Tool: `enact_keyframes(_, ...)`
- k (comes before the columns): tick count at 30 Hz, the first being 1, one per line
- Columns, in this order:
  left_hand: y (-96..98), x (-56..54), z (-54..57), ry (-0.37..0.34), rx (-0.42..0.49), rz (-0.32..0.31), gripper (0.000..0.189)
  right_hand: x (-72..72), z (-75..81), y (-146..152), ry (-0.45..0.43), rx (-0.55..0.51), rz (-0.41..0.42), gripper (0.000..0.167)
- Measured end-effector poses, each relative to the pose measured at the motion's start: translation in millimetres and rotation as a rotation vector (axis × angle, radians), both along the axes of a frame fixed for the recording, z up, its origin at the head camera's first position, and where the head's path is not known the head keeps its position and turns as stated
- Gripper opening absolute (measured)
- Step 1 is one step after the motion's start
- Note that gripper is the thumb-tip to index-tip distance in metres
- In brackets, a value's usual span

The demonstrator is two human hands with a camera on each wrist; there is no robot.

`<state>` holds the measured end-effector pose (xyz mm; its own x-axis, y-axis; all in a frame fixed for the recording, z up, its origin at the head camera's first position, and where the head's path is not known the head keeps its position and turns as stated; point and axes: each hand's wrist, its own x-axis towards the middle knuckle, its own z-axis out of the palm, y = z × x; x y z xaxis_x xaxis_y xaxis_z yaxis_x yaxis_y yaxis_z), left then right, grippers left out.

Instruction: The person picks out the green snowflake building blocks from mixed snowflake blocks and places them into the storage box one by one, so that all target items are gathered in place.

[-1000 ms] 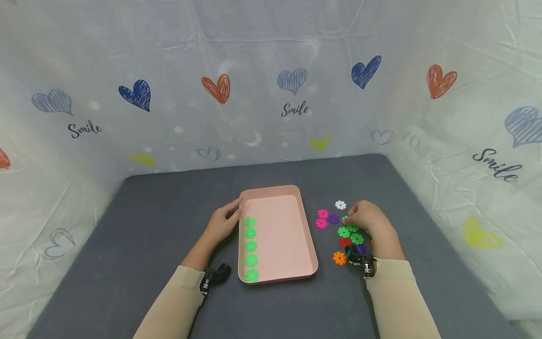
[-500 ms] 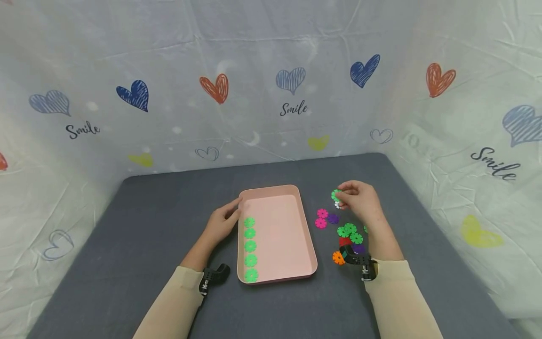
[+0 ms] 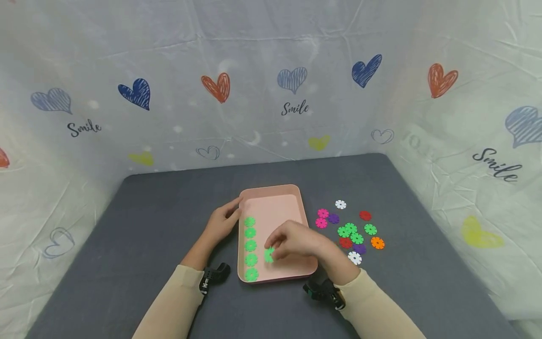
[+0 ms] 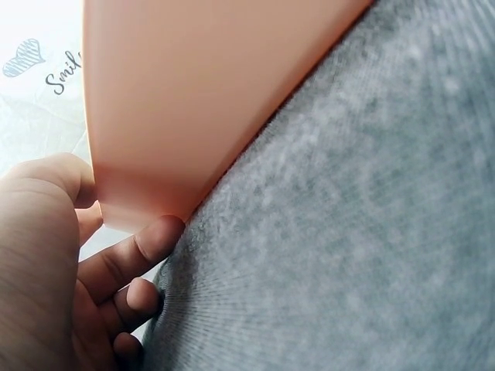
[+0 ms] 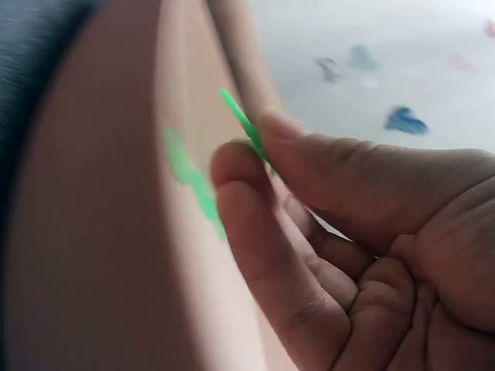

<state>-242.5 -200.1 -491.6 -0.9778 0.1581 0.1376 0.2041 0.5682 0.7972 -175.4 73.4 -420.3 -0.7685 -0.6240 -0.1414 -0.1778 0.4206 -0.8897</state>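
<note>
In the head view, a pink tray (image 3: 277,202) lies on the table with a column of several green snowflake discs (image 3: 251,246) along its left side. My left hand (image 3: 221,221) holds the tray's upper left side; in the left wrist view, the thumb is at the rim and a fingertip meets the lower wall (image 4: 193,100). Above the tray's lower middle, my right hand (image 3: 298,240) pinches another green snowflake disc (image 3: 268,255). The right wrist view shows this held disc (image 5: 246,124) edge-on between thumb and forefinger.
Right of the tray lie loose snowflake discs: several green ones (image 3: 350,228), pink ones (image 3: 322,222), purple ones (image 3: 333,218), red ones (image 3: 365,215), white ones (image 3: 354,258) and an orange one (image 3: 378,243). Printed cloth (image 3: 254,117) hangs behind the dark table (image 3: 178,207).
My right hand lifted a green snowflake disc from the loose group, then carried it left and toward me, over the tray. The left hand has stayed at the tray's side.
</note>
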Motion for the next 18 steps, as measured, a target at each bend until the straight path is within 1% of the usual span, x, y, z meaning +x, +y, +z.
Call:
enact_keyframes(3, 0.1, -0.9, 0.0, -0.002, 0.005, 0.0, 0.049, 5.8, -11.5, -14, 0.036, 0.091, 0.069, 0.017)
enact_keyframes(5, 0.3, -1.3, 0.1, -0.002, 0.01, -0.003, 0.048, 8.2, -16.5, -19, 0.068, 0.145, 0.082, 0.017)
enact_keyframes(7, 0.1, -1.6, -0.2, -0.003, 0.016, -0.005, 0.047, 9.9, -19.4, -22, 0.109, 0.176, 0.091, 0.019)
enact_keyframes(12, 0.2, -0.9, 0.3, -0.009, 0.01, -0.001, 0.047, 13.2, -22.0, -26, 0.17, 0.222, 0.11, 0.022)
enact_keyframes(14, 0.6, -0.4, 0.8, -0.014, 0.003, 0.002, 0.047, 14.0, -19.2, -24, 0.179, 0.236, 0.118, 0.02)
enact_keyframes(16, 0.8, 0.0, 1.3, -0.018, -0.002, 0.002, 0.048, 12.4, -12.3, -18, 0.184, 0.231, 0.116, 0.016)
enact_keyframes(18, 0.7, 0.1, 1.5, -0.02, -0.001, 0.0, 0.048, 7.7, -1.1, -5, 0.183, 0.213, 0.083, 0.012)
